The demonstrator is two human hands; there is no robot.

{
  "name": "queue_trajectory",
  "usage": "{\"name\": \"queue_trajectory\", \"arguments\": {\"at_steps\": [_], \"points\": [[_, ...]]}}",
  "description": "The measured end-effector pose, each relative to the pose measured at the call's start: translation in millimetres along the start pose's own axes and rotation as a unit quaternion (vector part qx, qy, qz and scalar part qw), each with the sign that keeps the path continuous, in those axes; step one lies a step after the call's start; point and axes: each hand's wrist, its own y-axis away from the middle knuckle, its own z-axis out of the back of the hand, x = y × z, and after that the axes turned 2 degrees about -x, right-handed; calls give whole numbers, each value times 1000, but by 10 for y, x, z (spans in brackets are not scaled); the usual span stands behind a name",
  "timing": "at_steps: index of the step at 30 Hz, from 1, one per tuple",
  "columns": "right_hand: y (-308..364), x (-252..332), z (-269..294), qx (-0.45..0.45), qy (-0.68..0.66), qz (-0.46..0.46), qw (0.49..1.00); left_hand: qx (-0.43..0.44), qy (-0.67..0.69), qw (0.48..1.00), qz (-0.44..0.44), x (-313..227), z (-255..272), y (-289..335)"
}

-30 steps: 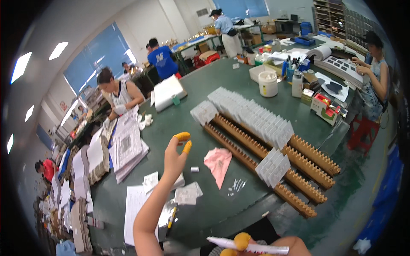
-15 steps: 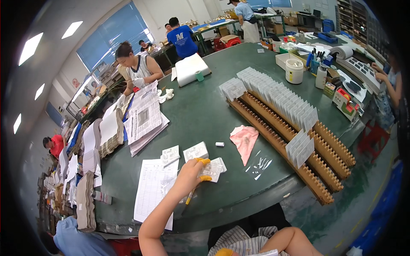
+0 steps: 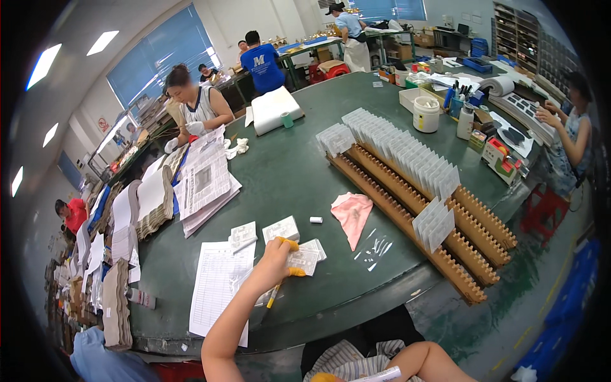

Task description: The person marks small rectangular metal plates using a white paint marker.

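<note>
My left hand (image 3: 278,256) wears yellow finger cots. Its thumb and fingers grip the edges of a small stack of thin, pale printed plates (image 3: 303,260) on the green table. Beside it lie two more small stacks, one block-like (image 3: 280,230) and one with a white stick on it (image 3: 243,236). My right hand (image 3: 324,377) is at the bottom edge, mostly cut off, with a yellow-covered finger showing. A white marker-like tube (image 3: 380,375) sticks out beside it, seemingly in its grasp. A yellow pencil-like stick (image 3: 273,297) pokes out under my left wrist.
Brown notched racks (image 3: 407,219) hold rows of upright translucent plates (image 3: 407,153) on the right. A pink cloth (image 3: 352,215), small white cap (image 3: 316,220), white slivers (image 3: 375,249) and a form sheet (image 3: 219,286) lie nearby. Newspapers (image 3: 205,178) and a white tub (image 3: 426,114) stand farther off. Co-workers sit around.
The view has shifted slightly, so the table appears moved left. My left hand stays on the same stack. More of the white tube by my right hand shows.
</note>
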Motion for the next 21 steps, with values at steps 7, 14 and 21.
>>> {"name": "queue_trajectory", "arguments": {"at_steps": [7, 14, 21], "points": [[4, -10, -52, 37, -20, -6, 999, -5, -6, 1000, -9, 38, -21, -8], [11, -11, -56, 72, -40, -17, 996, -52, -24, 998, 4, -87, -37, -47], [-115, 262, 221, -32, 157, 115, 980, -93, 81, 990, 66, -88, 45, 114]]}}
